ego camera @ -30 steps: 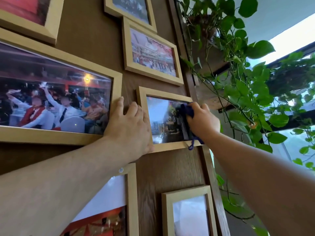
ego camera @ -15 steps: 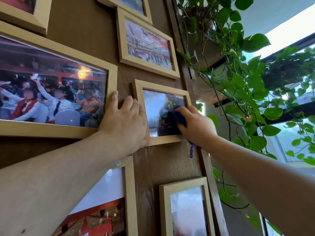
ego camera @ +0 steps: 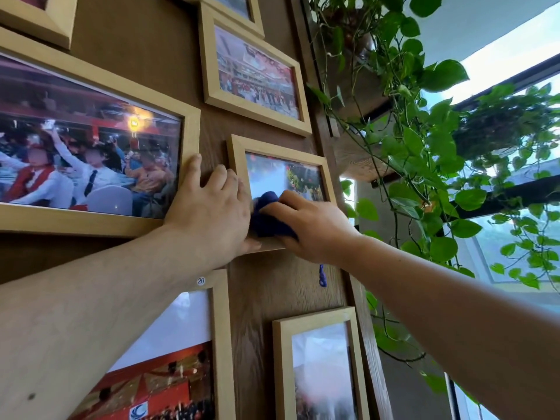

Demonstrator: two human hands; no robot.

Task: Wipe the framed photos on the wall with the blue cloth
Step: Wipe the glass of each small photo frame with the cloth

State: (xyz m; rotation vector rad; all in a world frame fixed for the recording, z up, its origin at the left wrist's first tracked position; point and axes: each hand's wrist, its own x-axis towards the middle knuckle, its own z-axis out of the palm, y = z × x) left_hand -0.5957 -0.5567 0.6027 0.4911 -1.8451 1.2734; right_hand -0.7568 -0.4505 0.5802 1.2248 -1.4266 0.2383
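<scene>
The right hand (ego camera: 306, 227) is bunched around the blue cloth (ego camera: 268, 218) and pushes it flat on the glass of the small photo frame (ego camera: 239, 156). The cloth is soft and crumpled, dark blue, and sits on the low left part of the glass. A thin blue string (ego camera: 323, 275) from it hangs down below the wrist.

The left hand (ego camera: 209, 213) lies flat with fingers spread on the wall (ego camera: 145, 50), just left of the small frame — its thumb side touches the frame's left edge and bottom corner. It holds nothing.

All the frames are pale smooth wood, square-cornered, with shiny glass. A big frame (ego camera: 191, 140) with a crowd picture sits to the left, touching the left hand's fingertips. Another frame (ego camera: 209, 71) hangs above, and two more below (ego camera: 222, 344) (ego camera: 280, 374).

The wall is dark brown wood with a grainy look. To the right, a leafy green plant (ego camera: 424, 140) trails down — bright windows (ego camera: 515, 56) shine behind it.
</scene>
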